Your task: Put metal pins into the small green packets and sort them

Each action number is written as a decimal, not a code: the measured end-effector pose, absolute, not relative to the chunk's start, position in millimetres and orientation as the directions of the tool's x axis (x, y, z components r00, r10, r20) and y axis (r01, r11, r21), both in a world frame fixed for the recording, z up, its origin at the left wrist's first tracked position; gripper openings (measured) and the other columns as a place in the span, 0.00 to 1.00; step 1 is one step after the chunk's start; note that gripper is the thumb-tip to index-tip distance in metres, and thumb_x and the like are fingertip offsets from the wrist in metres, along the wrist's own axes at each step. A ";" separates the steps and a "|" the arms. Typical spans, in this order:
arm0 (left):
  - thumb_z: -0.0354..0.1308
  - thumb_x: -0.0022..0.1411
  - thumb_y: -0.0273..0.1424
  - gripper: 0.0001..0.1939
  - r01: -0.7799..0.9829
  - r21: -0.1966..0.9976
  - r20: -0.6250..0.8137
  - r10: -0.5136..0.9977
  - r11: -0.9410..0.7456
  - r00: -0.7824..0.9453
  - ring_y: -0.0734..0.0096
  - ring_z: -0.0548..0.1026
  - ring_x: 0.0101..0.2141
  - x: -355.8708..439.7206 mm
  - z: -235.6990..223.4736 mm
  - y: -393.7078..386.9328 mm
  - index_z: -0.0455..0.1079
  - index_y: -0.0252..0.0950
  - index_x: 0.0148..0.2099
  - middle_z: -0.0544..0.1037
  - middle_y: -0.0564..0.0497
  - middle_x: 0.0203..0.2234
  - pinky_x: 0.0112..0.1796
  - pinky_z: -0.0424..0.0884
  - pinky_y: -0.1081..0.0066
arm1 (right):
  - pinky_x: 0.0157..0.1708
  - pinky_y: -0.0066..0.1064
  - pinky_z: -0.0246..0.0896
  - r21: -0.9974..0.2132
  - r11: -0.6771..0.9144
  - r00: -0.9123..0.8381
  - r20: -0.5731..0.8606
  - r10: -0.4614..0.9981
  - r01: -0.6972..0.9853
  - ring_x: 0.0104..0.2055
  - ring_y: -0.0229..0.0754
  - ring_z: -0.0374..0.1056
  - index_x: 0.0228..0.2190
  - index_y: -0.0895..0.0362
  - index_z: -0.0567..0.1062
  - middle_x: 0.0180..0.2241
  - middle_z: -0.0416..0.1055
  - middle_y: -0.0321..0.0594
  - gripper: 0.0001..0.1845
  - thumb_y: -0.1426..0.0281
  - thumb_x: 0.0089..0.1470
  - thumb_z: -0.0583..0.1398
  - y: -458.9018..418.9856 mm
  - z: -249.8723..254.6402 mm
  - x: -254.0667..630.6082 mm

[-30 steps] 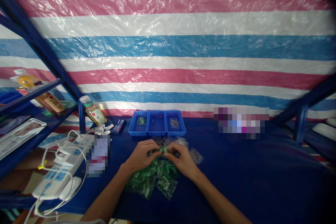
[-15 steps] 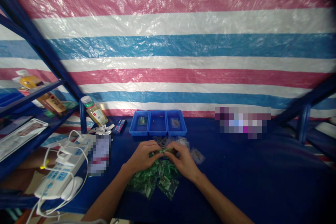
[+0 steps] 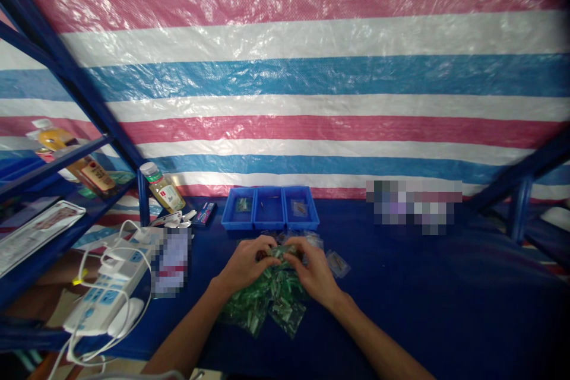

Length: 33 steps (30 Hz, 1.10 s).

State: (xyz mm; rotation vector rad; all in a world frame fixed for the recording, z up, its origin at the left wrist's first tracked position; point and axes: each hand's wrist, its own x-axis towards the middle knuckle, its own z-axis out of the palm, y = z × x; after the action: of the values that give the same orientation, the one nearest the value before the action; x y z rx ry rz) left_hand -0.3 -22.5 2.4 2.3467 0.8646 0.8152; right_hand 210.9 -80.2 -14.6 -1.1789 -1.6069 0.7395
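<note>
My left hand point(image 3: 252, 260) and my right hand point(image 3: 310, 264) meet at the middle of the table, both closed on one small clear plastic bag point(image 3: 285, 254) with greenish contents. Thumbs and fingers pinch it from either side; what exactly lies inside is too small to tell. Beneath my hands spreads a pile of small clear bags with green pieces point(image 3: 253, 303). Just behind my fingers, partly hidden, lie more clear bags point(image 3: 312, 238) with darker contents. One such bag point(image 3: 338, 263) rests to the right of my right hand.
Three joined blue trays point(image 3: 269, 227) stand behind my hands, with small items inside. To the left are a drink bottle point(image 3: 164, 190), a dark blue box point(image 3: 205, 214), a white power strip point(image 3: 104, 291) with cables and a white mouse point(image 3: 126, 317). Blue frame posts point(image 3: 141, 190) flank the table.
My fingers have shifted on the small bag, and more of it now shows between them. The whole view has moved slightly; the pile and trays look otherwise the same.
</note>
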 end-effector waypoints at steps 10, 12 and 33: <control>0.52 0.69 0.21 0.19 0.260 0.572 0.447 0.561 -0.778 0.697 0.65 0.74 0.43 0.5 18.2 -23.9 0.74 0.38 0.57 0.80 0.45 0.41 0.44 0.71 0.66 | 0.31 0.33 0.65 -0.947 0.264 -0.008 0.267 0.964 0.185 0.26 0.43 0.72 0.39 0.55 0.76 0.25 0.74 0.35 0.12 0.59 0.64 0.60 -78.3 -16.0 213.9; 0.54 0.67 0.20 0.20 0.252 0.567 0.468 0.558 -0.785 0.685 0.64 0.73 0.46 -0.4 16.7 -21.6 0.74 0.38 0.57 0.80 0.46 0.43 0.46 0.72 0.65 | 0.31 0.33 0.67 -0.965 0.229 -0.024 0.228 0.973 0.129 0.27 0.44 0.74 0.41 0.55 0.77 0.27 0.76 0.37 0.14 0.58 0.64 0.60 -79.2 -12.1 215.6; 0.61 0.69 0.36 0.10 0.288 0.533 0.446 0.554 -0.795 0.703 0.65 0.76 0.39 -2.0 19.0 -20.7 0.79 0.36 0.47 0.81 0.44 0.37 0.42 0.72 0.66 | 0.29 0.32 0.55 -0.724 0.508 -0.272 0.429 0.861 0.466 0.30 0.41 0.66 0.36 0.54 0.80 0.28 0.67 0.38 0.17 0.62 0.70 0.55 -79.1 -10.1 220.1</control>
State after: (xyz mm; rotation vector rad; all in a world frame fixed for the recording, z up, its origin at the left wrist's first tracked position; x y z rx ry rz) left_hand -2.0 -20.7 19.0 2.4842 0.6501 0.8454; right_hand 220.1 -79.1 -10.1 -1.0934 -1.9108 0.5944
